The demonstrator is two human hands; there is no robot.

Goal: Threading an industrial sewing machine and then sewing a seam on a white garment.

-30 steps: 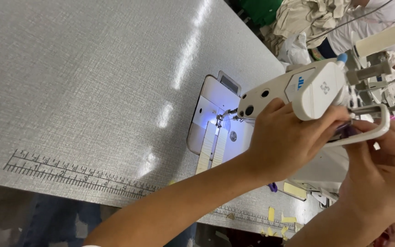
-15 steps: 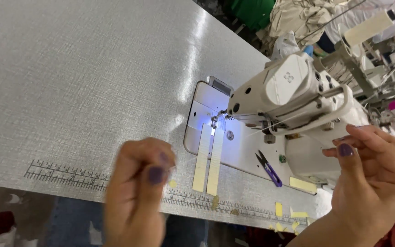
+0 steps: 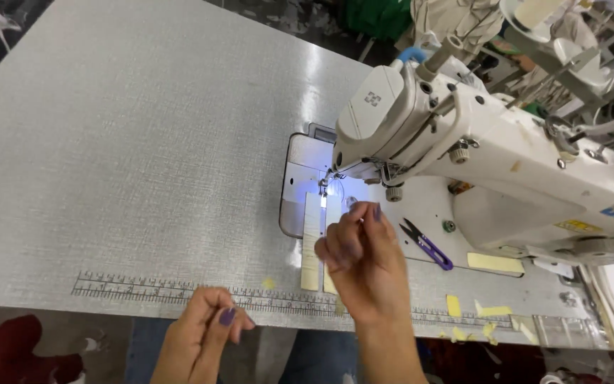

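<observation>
Head view: right hand [image 3: 360, 259] raised just below the lit needle [image 3: 323, 186] of the white sewing machine [image 3: 463, 142], fingers pinched narrow on something too fine to tell, maybe thread. Left hand [image 3: 204, 334] loosely curled, holding nothing, at the tabletop [image 3: 143, 142] edge. Risk: fingertips stray under the needle; the pinched item slips free.

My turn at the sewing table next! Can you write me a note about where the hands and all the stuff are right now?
Left hand: fingers pinched, at the table's near edge over the printed ruler; I can't tell if it holds anything.
Right hand: raised, fingertips pinched just in front of the needle; a thread isn't visible.
Two pale strips lie flat under the lit presser foot of the sewing machine.
Purple snips rest on the machine bed.
No stitching shows on the strips.
</observation>
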